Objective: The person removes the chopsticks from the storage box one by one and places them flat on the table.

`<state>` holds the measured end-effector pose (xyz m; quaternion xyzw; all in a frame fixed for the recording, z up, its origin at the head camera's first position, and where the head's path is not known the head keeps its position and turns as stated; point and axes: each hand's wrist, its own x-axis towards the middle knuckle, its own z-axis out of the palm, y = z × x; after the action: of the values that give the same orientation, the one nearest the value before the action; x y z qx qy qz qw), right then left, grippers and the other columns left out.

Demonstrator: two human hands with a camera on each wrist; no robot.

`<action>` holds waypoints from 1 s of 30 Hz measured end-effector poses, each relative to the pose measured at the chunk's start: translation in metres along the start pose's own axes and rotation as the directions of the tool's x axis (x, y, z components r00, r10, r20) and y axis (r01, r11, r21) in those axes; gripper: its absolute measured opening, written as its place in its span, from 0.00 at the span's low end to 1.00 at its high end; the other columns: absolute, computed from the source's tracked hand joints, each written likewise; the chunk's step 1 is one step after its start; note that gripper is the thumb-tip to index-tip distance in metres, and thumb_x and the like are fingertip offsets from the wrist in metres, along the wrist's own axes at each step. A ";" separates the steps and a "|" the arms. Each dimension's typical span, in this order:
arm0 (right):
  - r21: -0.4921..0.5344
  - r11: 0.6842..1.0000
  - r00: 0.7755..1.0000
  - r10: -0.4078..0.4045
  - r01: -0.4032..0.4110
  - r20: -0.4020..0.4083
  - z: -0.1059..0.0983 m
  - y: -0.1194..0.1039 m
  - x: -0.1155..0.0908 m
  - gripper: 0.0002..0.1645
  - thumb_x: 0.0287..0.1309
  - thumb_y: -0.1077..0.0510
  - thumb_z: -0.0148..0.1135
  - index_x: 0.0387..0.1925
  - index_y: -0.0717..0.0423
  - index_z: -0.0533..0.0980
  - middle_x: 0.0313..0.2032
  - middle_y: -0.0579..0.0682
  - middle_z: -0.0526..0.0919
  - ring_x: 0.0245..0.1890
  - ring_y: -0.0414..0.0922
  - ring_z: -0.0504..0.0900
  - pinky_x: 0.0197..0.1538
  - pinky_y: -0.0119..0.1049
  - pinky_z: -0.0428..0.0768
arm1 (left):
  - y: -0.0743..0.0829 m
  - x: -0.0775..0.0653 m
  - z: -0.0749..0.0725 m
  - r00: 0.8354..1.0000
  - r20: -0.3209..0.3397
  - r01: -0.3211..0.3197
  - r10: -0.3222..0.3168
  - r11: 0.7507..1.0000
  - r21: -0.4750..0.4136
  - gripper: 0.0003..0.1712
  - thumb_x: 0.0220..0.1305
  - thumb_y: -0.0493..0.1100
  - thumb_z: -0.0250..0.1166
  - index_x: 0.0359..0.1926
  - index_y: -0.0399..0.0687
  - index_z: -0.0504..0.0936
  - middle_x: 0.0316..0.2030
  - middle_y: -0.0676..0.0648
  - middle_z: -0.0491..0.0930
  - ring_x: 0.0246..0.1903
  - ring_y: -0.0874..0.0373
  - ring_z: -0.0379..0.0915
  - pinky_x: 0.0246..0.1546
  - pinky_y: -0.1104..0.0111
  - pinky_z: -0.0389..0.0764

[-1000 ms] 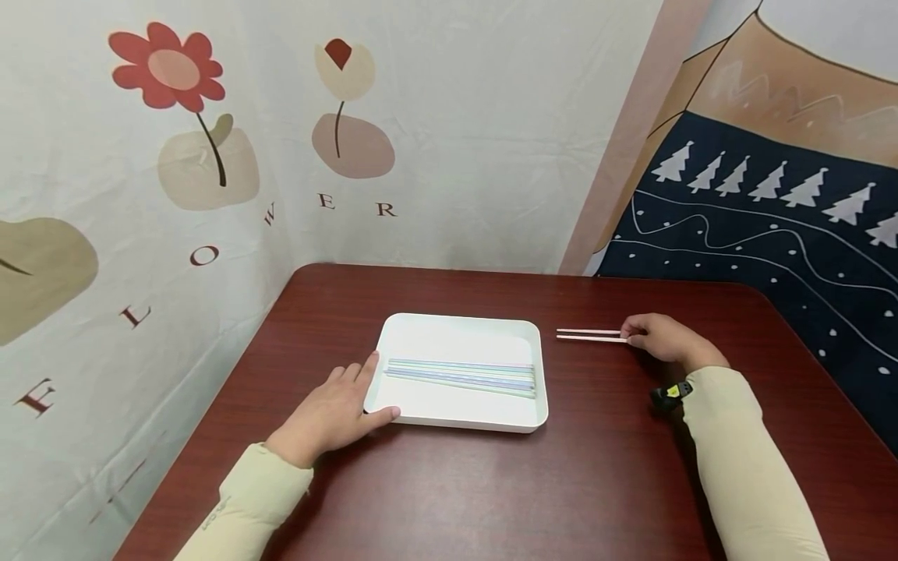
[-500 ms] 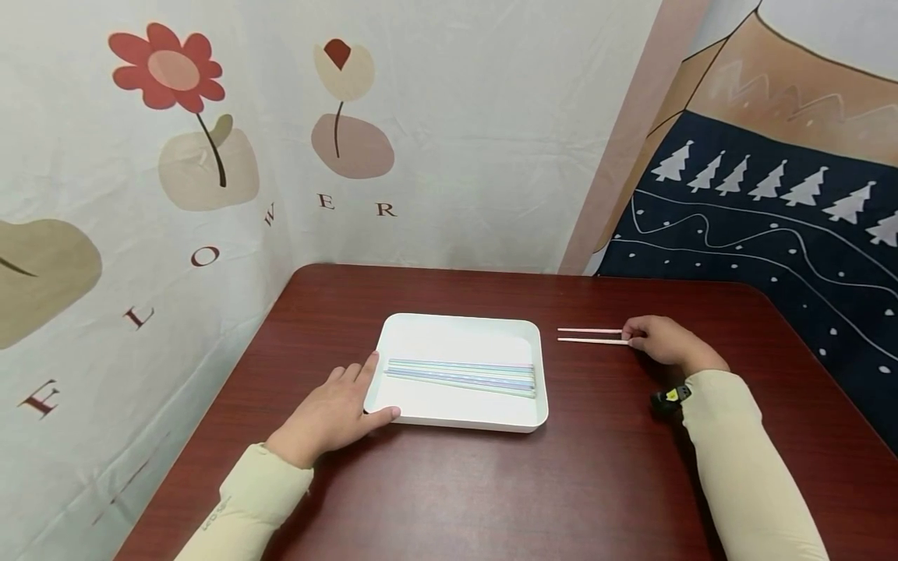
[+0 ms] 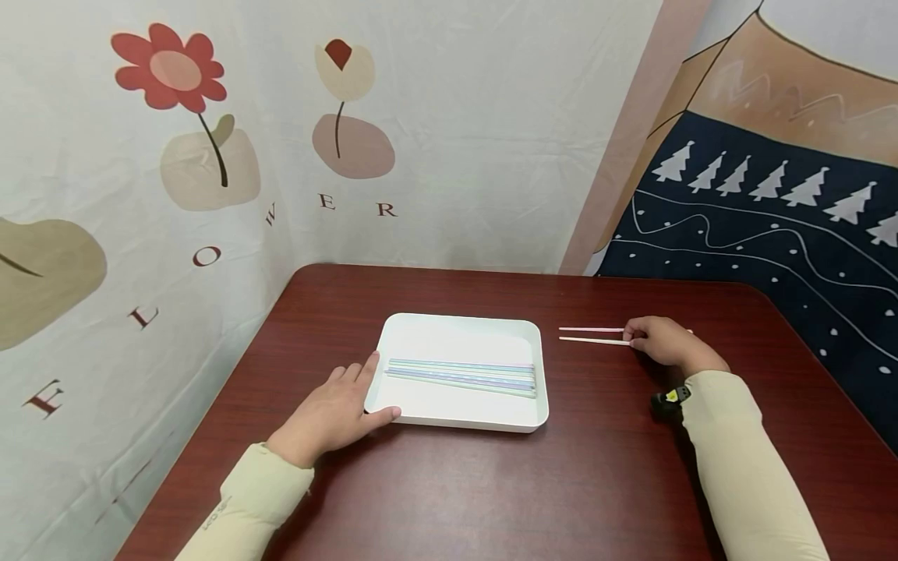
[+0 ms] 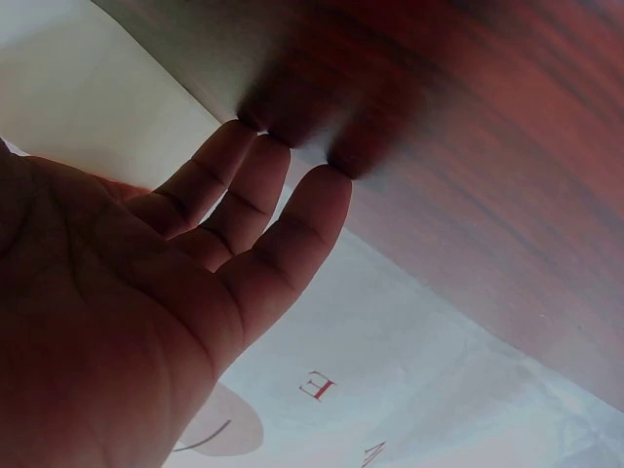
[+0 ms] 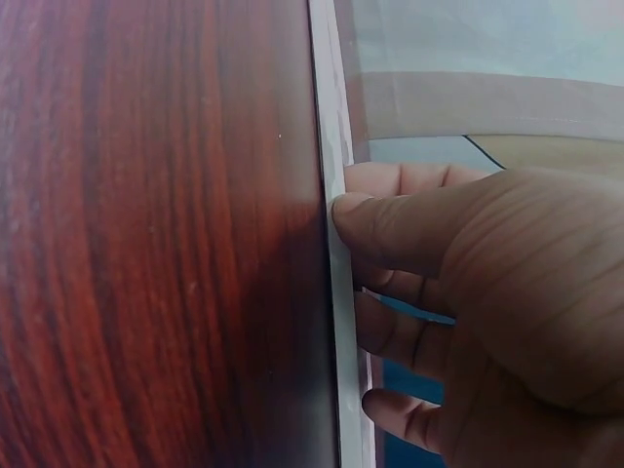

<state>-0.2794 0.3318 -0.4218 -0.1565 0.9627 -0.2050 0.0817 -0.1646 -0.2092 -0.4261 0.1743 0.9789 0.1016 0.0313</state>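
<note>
A white tray (image 3: pixel 449 335) stands on the table, holding several thin pastel sticks (image 3: pixel 459 374) that look like chopsticks. At its left end rests my left hand (image 3: pixel 333 409), thumb over the near corner and fingers along the side. In the left wrist view the fingers (image 4: pixel 292 239) are fairly straight, their tips at the tabletop. To the right of the tray, my right hand (image 3: pixel 662 340) holds two pale pink chopsticks (image 3: pixel 592 340), their free ends pointing left and a little apart. The right wrist view shows thumb and fingers at a whitish-pink chopstick (image 5: pixel 341 283).
The dark red wooden table (image 3: pixel 477 499) ends at a pale printed cloth wall (image 3: pixel 477 195) behind and on the left. A navy cloth with tree prints (image 3: pixel 758 226) hangs at the back right.
The pink chopsticks and my right hand have shifted very slightly right, and the sticks' free ends stand a bit farther apart. My left hand and the tray have stayed put.
</note>
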 end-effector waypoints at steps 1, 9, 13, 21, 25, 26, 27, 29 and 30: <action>0.000 1.000 1.000 0.001 -0.001 0.001 0.000 -0.001 0.000 0.10 0.63 0.70 0.56 0.32 0.54 0.77 0.24 0.46 0.73 0.30 0.47 0.71 0.37 0.43 0.69 | 0.000 0.000 0.000 1.000 0.001 -0.001 0.001 1.000 0.000 0.62 0.61 0.79 0.52 0.76 0.33 0.52 0.58 0.38 0.71 0.52 0.43 0.66 0.50 0.52 0.73; -0.009 1.000 1.000 0.001 -0.001 0.005 -0.003 -0.002 -0.002 0.10 0.64 0.70 0.55 0.33 0.54 0.78 0.25 0.47 0.73 0.31 0.48 0.72 0.38 0.44 0.70 | 0.000 0.001 -0.001 1.000 0.012 0.004 -0.004 1.000 0.012 0.63 0.60 0.80 0.50 0.76 0.33 0.52 0.60 0.37 0.71 0.55 0.42 0.66 0.52 0.51 0.73; -0.005 1.000 1.000 -0.002 0.002 0.012 -0.004 -0.001 -0.002 0.10 0.64 0.70 0.55 0.33 0.54 0.78 0.25 0.47 0.73 0.30 0.48 0.72 0.38 0.44 0.70 | 0.000 0.000 0.000 1.000 0.011 0.004 -0.004 1.000 0.012 0.63 0.61 0.80 0.50 0.76 0.33 0.52 0.60 0.37 0.70 0.55 0.42 0.66 0.52 0.51 0.73; 0.037 0.999 1.000 -0.010 0.010 0.000 -0.009 -0.013 0.000 0.08 0.67 0.68 0.56 0.37 0.55 0.79 0.31 0.49 0.78 0.36 0.49 0.73 0.42 0.46 0.71 | 0.000 0.000 -0.001 1.000 0.012 0.004 -0.004 1.000 0.014 0.62 0.61 0.79 0.50 0.76 0.33 0.52 0.60 0.37 0.70 0.54 0.42 0.66 0.52 0.51 0.73; 0.064 0.996 0.998 -0.057 0.058 -0.020 -0.013 -0.036 0.008 0.07 0.67 0.67 0.56 0.39 0.57 0.80 0.33 0.49 0.79 0.37 0.49 0.74 0.42 0.46 0.72 | 0.000 0.000 -0.001 1.000 0.013 0.005 -0.005 1.000 0.011 0.62 0.61 0.79 0.50 0.76 0.34 0.52 0.59 0.37 0.71 0.54 0.42 0.66 0.51 0.51 0.73; 0.070 0.995 0.997 -0.069 0.071 -0.025 -0.013 -0.043 0.010 0.07 0.67 0.67 0.56 0.40 0.57 0.80 0.34 0.49 0.80 0.37 0.49 0.74 0.42 0.46 0.72 | 0.000 0.000 -0.001 1.000 0.014 0.005 -0.005 1.000 0.010 0.63 0.61 0.79 0.50 0.76 0.34 0.52 0.59 0.37 0.71 0.54 0.42 0.66 0.51 0.51 0.73; 0.079 0.993 0.996 -0.080 0.082 -0.030 -0.013 -0.050 0.013 0.07 0.67 0.67 0.56 0.41 0.57 0.80 0.35 0.50 0.80 0.37 0.49 0.74 0.42 0.46 0.73 | 0.000 0.000 -0.001 1.000 0.015 0.006 -0.006 1.000 0.011 0.63 0.61 0.80 0.50 0.76 0.34 0.52 0.59 0.37 0.71 0.53 0.43 0.66 0.51 0.52 0.73; 0.097 0.990 0.994 -0.098 0.101 -0.037 -0.012 -0.066 0.020 0.07 0.67 0.67 0.56 0.42 0.58 0.80 0.36 0.50 0.81 0.37 0.49 0.75 0.43 0.46 0.74 | 0.000 -0.001 -0.001 1.000 0.016 0.005 -0.006 1.000 0.010 0.63 0.61 0.80 0.50 0.76 0.33 0.52 0.59 0.37 0.71 0.53 0.43 0.66 0.50 0.51 0.73; 0.101 0.989 0.993 -0.108 0.112 -0.039 -0.011 -0.074 0.024 0.07 0.67 0.66 0.57 0.42 0.58 0.80 0.36 0.50 0.81 0.37 0.49 0.75 0.43 0.45 0.74 | 0.000 -0.001 -0.001 1.000 0.015 0.007 -0.007 1.000 0.011 0.63 0.61 0.79 0.50 0.76 0.33 0.52 0.59 0.37 0.71 0.54 0.43 0.66 0.50 0.52 0.73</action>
<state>-0.2840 0.2637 -0.3833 -0.2015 0.9419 -0.2614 0.0620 -0.1639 -0.2094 -0.4247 0.1719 0.9798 0.0951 0.0380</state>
